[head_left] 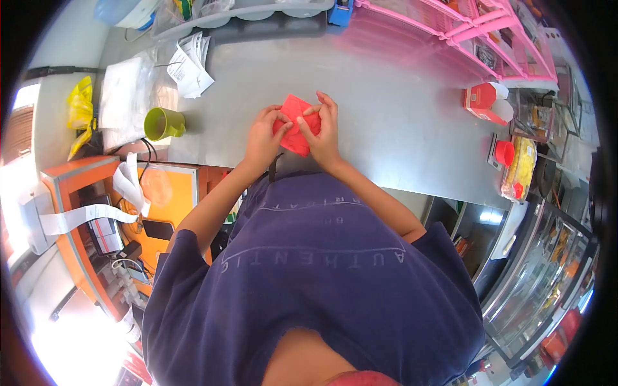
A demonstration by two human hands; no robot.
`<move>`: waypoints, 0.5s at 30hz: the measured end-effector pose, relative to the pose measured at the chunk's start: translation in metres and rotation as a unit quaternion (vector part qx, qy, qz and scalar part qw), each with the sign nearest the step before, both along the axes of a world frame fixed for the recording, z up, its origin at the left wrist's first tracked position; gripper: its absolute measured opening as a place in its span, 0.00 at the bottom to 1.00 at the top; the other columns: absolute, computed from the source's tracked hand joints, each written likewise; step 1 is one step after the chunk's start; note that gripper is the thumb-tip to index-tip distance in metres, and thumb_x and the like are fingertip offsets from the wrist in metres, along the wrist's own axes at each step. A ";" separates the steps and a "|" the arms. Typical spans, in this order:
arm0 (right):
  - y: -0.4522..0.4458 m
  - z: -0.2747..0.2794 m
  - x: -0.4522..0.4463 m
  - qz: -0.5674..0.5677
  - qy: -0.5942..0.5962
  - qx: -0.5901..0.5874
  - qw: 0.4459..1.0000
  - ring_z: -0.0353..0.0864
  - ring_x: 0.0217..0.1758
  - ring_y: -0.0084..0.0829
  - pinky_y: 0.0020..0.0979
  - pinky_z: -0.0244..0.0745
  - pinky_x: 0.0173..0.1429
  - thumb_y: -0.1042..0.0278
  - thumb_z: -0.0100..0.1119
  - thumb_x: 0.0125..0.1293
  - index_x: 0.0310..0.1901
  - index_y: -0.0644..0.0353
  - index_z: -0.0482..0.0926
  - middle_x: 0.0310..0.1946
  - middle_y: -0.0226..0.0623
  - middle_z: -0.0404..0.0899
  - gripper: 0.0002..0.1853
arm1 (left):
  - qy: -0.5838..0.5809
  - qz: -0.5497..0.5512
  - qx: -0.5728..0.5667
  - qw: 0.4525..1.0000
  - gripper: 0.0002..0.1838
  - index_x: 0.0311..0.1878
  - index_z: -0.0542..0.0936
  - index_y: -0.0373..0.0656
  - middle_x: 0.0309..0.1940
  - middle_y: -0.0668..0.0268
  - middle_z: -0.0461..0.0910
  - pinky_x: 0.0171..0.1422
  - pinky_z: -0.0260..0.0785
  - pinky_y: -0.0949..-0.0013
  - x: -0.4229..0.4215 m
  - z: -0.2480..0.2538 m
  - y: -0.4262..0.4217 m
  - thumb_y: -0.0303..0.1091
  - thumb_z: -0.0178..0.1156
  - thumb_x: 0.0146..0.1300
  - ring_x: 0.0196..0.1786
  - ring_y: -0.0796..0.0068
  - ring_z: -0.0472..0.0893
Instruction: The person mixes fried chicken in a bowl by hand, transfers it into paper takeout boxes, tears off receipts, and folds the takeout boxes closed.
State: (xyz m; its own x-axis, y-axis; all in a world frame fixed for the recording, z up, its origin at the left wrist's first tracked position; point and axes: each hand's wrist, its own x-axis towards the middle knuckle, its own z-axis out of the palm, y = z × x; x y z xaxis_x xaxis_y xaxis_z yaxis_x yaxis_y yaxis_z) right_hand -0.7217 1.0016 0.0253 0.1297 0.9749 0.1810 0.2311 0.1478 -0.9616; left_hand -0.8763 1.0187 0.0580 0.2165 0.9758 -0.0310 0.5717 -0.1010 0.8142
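A small red folded piece (pixel 297 106), paper-like with creased faces and corners pointing up and down, is held just above the metal table. On its left edge are the bent fingers and thumb of my left hand (pixel 264 134). My right hand (pixel 324 132) grips its right side, thumb pressed on the front and index finger raised at the top. Whether it is a box or a wrapper I cannot tell. Parts of its sides are hidden behind my fingers.
On the metal table (pixel 257 71) are white papers (pixel 190 67), a green mug (pixel 164 123), a grey tray (pixel 238 14), a pink rack (pixel 444 26) and a red-and-white carton (pixel 487 103). A red lid (pixel 505 152) lies at right. A phone (pixel 158 229) rests on the orange desk.
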 end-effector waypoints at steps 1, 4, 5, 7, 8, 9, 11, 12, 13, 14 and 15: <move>-0.001 -0.001 0.001 0.008 -0.015 -0.005 1.000 0.56 0.70 0.48 0.45 0.57 0.69 0.66 0.63 0.60 0.41 0.62 0.72 0.65 0.54 0.56 0.13 | 0.011 -0.004 0.002 1.000 0.08 0.37 0.79 0.38 0.56 0.51 0.75 0.57 0.69 0.58 0.001 0.002 0.000 0.32 0.63 0.60 0.55 0.51 0.76; -0.002 0.003 0.001 0.019 -0.034 -0.007 0.999 0.54 0.72 0.49 0.45 0.56 0.70 0.65 0.64 0.60 0.43 0.62 0.72 0.66 0.54 0.55 0.15 | 0.040 -0.018 0.009 0.999 0.08 0.35 0.76 0.35 0.56 0.48 0.73 0.57 0.68 0.56 0.000 0.007 -0.002 0.32 0.61 0.61 0.53 0.48 0.76; -0.002 0.006 0.002 0.020 -0.036 -0.006 0.999 0.54 0.72 0.49 0.45 0.56 0.70 0.65 0.64 0.60 0.44 0.61 0.72 0.66 0.54 0.55 0.15 | 0.045 -0.027 0.014 0.998 0.08 0.35 0.76 0.35 0.56 0.47 0.72 0.58 0.68 0.56 0.000 0.009 -0.002 0.31 0.60 0.62 0.53 0.48 0.75; -0.004 0.008 0.004 0.030 -0.041 -0.022 0.998 0.52 0.73 0.50 0.44 0.56 0.70 0.64 0.65 0.59 0.47 0.61 0.73 0.67 0.53 0.54 0.17 | 0.059 -0.037 0.027 0.997 0.08 0.36 0.74 0.34 0.56 0.47 0.72 0.58 0.67 0.56 0.001 0.009 -0.002 0.30 0.59 0.62 0.54 0.47 0.74; -0.005 0.008 0.006 0.034 -0.044 -0.030 0.998 0.52 0.73 0.50 0.43 0.56 0.71 0.64 0.65 0.59 0.49 0.60 0.73 0.68 0.53 0.53 0.18 | 0.068 -0.037 0.034 0.996 0.08 0.36 0.74 0.34 0.56 0.47 0.72 0.59 0.67 0.56 0.003 0.008 -0.003 0.30 0.58 0.63 0.54 0.46 0.74; -0.005 0.007 0.008 0.043 -0.046 -0.033 0.997 0.51 0.74 0.50 0.46 0.54 0.71 0.63 0.65 0.59 0.51 0.58 0.73 0.69 0.53 0.52 0.20 | 0.077 -0.037 0.041 0.996 0.07 0.36 0.73 0.34 0.55 0.47 0.72 0.59 0.66 0.56 0.004 0.007 -0.003 0.29 0.58 0.63 0.55 0.45 0.73; -0.005 0.006 0.012 0.059 -0.049 -0.040 0.996 0.49 0.75 0.51 0.50 0.52 0.72 0.62 0.66 0.58 0.55 0.55 0.72 0.71 0.52 0.49 0.24 | 0.088 -0.041 0.042 0.994 0.07 0.37 0.73 0.33 0.55 0.47 0.72 0.59 0.66 0.56 0.006 0.007 -0.003 0.29 0.57 0.63 0.55 0.47 0.73; -0.007 0.010 0.011 0.059 -0.098 -0.022 0.993 0.49 0.75 0.50 0.54 0.49 0.72 0.61 0.66 0.57 0.57 0.53 0.72 0.71 0.50 0.49 0.26 | 0.094 -0.044 0.043 0.994 0.08 0.38 0.73 0.33 0.55 0.47 0.72 0.59 0.66 0.57 0.007 0.007 -0.004 0.28 0.57 0.63 0.55 0.47 0.73; -0.009 0.016 0.011 0.060 -0.146 -0.004 0.987 0.48 0.75 0.50 0.57 0.47 0.72 0.60 0.67 0.56 0.58 0.51 0.72 0.72 0.49 0.49 0.27 | 0.094 -0.045 0.044 0.994 0.08 0.38 0.73 0.32 0.55 0.47 0.72 0.59 0.66 0.56 0.007 0.006 -0.003 0.28 0.57 0.63 0.55 0.47 0.73; -0.009 0.021 0.010 0.060 -0.193 0.016 0.979 0.48 0.76 0.50 0.60 0.45 0.73 0.59 0.67 0.55 0.59 0.49 0.71 0.73 0.47 0.49 0.29 | 0.094 -0.044 0.044 0.994 0.08 0.39 0.73 0.32 0.55 0.47 0.72 0.59 0.66 0.56 0.006 0.004 -0.002 0.28 0.57 0.63 0.55 0.47 0.73; -0.008 0.024 0.008 0.079 -0.222 0.014 0.972 0.47 0.76 0.49 0.62 0.42 0.73 0.58 0.68 0.54 0.60 0.48 0.71 0.73 0.45 0.50 0.31 | 0.094 -0.044 0.044 0.994 0.08 0.39 0.73 0.32 0.55 0.47 0.72 0.59 0.66 0.55 0.006 0.003 -0.002 0.28 0.57 0.63 0.55 0.47 0.73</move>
State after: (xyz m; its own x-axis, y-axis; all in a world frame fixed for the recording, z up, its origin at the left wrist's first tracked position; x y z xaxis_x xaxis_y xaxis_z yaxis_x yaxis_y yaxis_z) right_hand -0.7136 0.9932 0.0494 -0.1190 0.9700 0.2121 0.5947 0.2407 -0.7670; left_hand -0.8704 1.0171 0.0609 0.3005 0.9538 0.0063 0.6990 -0.2247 0.6789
